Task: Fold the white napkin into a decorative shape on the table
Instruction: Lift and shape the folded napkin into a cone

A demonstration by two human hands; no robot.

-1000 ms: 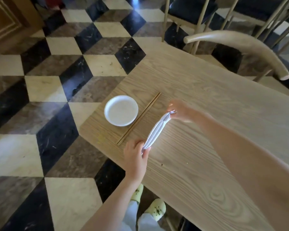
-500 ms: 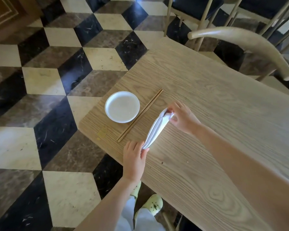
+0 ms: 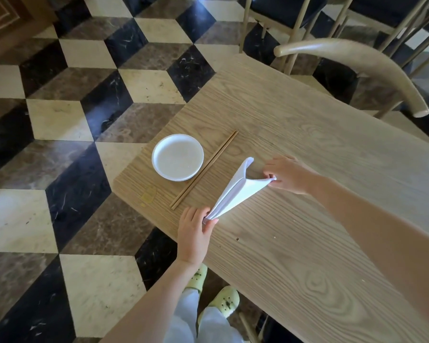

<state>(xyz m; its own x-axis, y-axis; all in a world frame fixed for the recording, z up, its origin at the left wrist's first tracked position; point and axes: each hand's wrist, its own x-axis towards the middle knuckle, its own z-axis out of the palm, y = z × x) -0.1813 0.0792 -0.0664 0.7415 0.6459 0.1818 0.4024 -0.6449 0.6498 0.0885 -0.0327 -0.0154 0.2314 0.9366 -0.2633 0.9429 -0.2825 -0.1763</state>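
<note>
Near the bench's [image 3: 307,243] left corner | napkin [image 3: 235,191] fans from left hand's [image 3: 196,229] pinched tip toward far edge | right hand [image 3: 286,175] pinches its right flap, nearer the opening.

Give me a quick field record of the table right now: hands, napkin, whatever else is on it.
left hand: pinching the napkin's near tip, at the table edge
right hand: pinching a layer at the far end, pulled out to the right
napkin: white, folded, narrow at the near tip and fanned open at the far end
plate: white, empty, left of the napkin
chopsticks: one pair, lying between plate and napkin, touching neither hand
table: light wood
chair: at the far side
</note>
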